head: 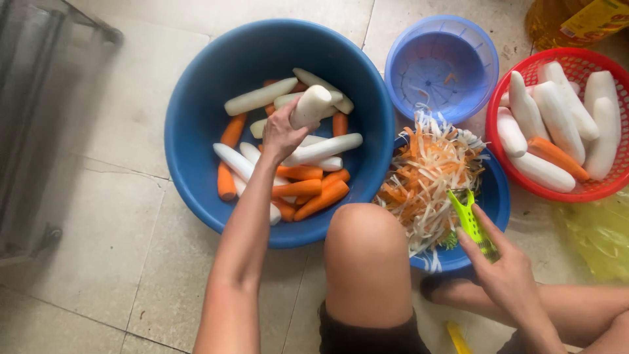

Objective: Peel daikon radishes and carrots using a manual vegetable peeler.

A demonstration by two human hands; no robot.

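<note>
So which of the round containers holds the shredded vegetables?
The small blue bowl by the right hand, heaped with shreds. The big blue basin and red basket hold whole pieces; the lilac strainer is nearly empty.

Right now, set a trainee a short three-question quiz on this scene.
1. True or false: the left hand holds a peeled white radish over the large blue basin.
2. What does the right hand have in its grip?
A. a knife
B. a green peeler
C. a carrot
3. What colour is the basket of whole radishes on the right?

Key:
1. True
2. B
3. Red
</note>
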